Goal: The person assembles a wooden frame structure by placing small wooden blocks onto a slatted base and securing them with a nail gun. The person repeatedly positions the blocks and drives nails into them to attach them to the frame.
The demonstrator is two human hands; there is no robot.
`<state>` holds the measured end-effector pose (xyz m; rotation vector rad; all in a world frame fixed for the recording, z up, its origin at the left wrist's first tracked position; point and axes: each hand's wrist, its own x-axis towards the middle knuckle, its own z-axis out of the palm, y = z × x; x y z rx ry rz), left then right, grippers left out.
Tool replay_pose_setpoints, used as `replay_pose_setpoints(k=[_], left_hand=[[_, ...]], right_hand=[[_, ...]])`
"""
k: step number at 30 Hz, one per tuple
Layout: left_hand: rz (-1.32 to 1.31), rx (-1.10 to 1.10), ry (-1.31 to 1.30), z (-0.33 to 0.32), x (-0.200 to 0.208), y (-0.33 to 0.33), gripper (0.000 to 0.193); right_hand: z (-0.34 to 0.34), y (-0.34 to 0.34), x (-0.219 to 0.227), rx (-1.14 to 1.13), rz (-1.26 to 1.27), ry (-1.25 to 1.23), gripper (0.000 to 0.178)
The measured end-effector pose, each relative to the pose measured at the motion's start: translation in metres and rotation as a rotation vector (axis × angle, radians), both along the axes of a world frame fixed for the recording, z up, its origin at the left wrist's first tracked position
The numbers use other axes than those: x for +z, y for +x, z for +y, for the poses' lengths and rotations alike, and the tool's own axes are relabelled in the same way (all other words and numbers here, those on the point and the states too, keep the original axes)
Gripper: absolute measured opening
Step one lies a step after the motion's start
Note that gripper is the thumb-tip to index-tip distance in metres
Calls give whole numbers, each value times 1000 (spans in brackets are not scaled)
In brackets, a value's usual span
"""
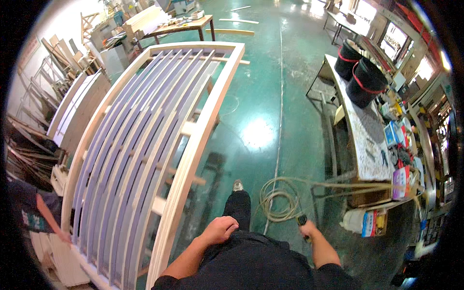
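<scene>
My right hand (311,231) is closed around a dark hand tool (302,221), held low at my right side; its exact kind is too small to make out. Just past the tool, a coil of pale hose (280,199) lies on the green floor, with lengths of it running right toward the workbench. In front of my body, my left hand (220,229) is loosely curled, fingers together, and nothing shows in it. Left of that hand stands a large pale wooden frame (191,162), with long curved slats (140,140) running lengthwise inside it.
On the right, a stained workbench (360,145) carries black buckets (366,82); a white container (362,222) stands beneath its near end. Another person's arm (50,217) reaches the frame's near left corner. Boards (82,104) lean at the left, and a wooden table (181,26) stands farther back.
</scene>
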<state>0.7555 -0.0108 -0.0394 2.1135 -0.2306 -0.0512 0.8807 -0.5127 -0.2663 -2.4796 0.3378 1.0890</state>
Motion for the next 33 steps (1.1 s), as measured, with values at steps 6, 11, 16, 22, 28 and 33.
replay_pose_setpoints(k=[6, 11, 16, 22, 28, 33], left_hand=[[-17, -35, 21, 36, 41, 237, 19], [-109, 20, 51, 82, 82, 427, 22], [-102, 168, 149, 144, 82, 583, 28], [-67, 518, 371, 209, 62, 755, 47], [231, 863, 642, 256, 27, 907, 87], [401, 939, 673, 278, 24, 979, 113]], right_hand=[[-8, 62, 21, -71, 108, -148, 31], [-36, 143, -11, -126, 100, -213, 19], [26, 344, 34, -121, -105, -285, 24], [160, 707, 55, 24, -95, -140, 46], [328, 1077, 54, 677, -339, 62, 36], [491, 1264, 119, 1042, -393, 296, 45]])
